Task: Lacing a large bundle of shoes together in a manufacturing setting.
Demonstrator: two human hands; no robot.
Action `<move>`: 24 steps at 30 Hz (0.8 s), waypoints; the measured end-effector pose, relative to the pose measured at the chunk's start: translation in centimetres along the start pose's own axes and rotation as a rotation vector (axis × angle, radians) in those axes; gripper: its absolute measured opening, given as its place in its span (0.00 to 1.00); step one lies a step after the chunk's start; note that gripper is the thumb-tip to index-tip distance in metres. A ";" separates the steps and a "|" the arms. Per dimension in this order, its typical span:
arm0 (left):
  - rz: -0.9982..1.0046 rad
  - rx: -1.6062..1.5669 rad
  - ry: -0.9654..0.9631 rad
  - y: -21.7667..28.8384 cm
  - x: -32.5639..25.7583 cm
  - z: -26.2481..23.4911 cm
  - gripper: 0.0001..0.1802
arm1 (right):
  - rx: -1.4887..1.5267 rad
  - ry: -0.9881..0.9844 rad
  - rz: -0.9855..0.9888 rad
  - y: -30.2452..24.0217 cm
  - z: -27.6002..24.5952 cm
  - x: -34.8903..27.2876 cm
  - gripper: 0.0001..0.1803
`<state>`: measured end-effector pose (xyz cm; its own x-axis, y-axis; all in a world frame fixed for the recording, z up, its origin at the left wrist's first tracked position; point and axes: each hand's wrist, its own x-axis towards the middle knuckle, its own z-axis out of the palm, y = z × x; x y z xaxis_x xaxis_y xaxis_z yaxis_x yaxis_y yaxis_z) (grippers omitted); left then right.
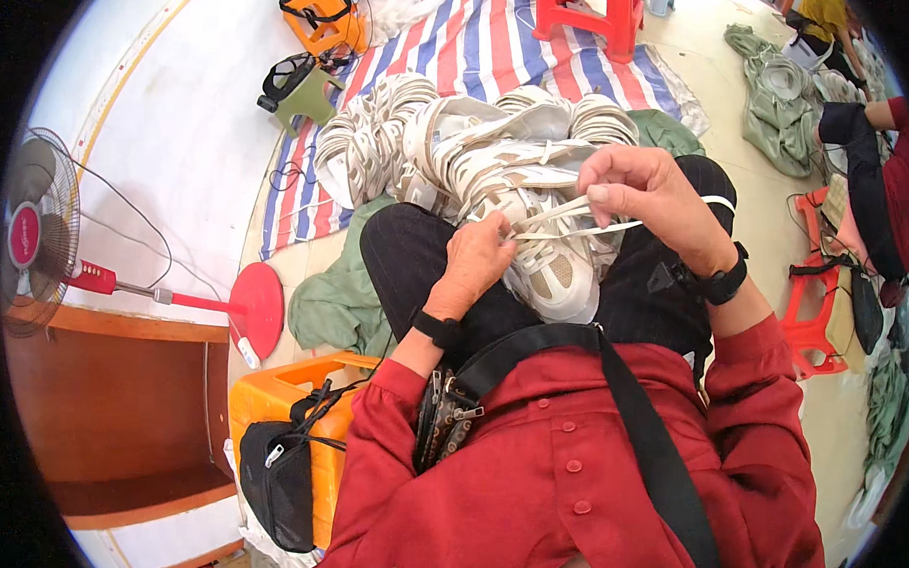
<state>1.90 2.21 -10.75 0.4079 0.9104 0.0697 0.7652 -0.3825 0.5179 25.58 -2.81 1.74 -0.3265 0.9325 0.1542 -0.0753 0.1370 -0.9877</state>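
A white and beige sneaker upper (558, 280) lies between my knees, its toe pointing toward me. My left hand (478, 251) is closed at its lacing, thumb and finger pinched where the white shoelace (560, 215) comes out; the fingertips partly hide the eyelets. To the right and slightly higher, my right hand (644, 194) grips the lace, whose strands stretch between the two hands. A loose lace length hangs past the right wrist over my thigh. Just beyond my hands is a heap of similar shoe uppers (449, 134), many nested in rows.
A striped sheet (476, 43) lies under the heap. Left are a pedestal fan (32, 234), its red base (257, 311) and an orange stool (268, 391) with a black bag (276, 485). A red stool (590, 19) stands ahead; another person (887, 189) sits at right.
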 end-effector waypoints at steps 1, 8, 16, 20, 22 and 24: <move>-0.023 0.019 0.002 -0.3 0.1 0.2 0.10 | 0.021 -0.027 0.002 -0.2 0.2 -0.1 0.05; 0.044 -0.113 0.027 -1.0 0.4 0.6 0.10 | -0.012 -0.028 0.012 -0.1 -0.2 0.0 0.06; -0.009 0.389 0.184 -1.9 -1.1 -3.1 0.07 | 0.045 0.028 0.046 3.2 -0.8 2.7 0.07; -0.210 0.472 0.494 -4.8 -2.9 -6.5 0.06 | -0.020 -0.056 0.087 4.9 -0.4 4.1 0.07; -0.284 0.507 0.640 -6.9 -3.3 -8.3 0.06 | -0.010 -0.092 0.088 5.8 -0.3 4.4 0.07; -0.328 0.504 0.754 -10.6 -4.1 -9.2 0.05 | -0.105 -0.213 0.026 8.4 0.3 5.2 0.07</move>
<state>-12.44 3.97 -8.70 -0.1567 0.7790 0.6071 0.9799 0.0460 0.1939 22.91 3.11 -5.77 -0.5192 0.8462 0.1197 0.0306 0.1584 -0.9869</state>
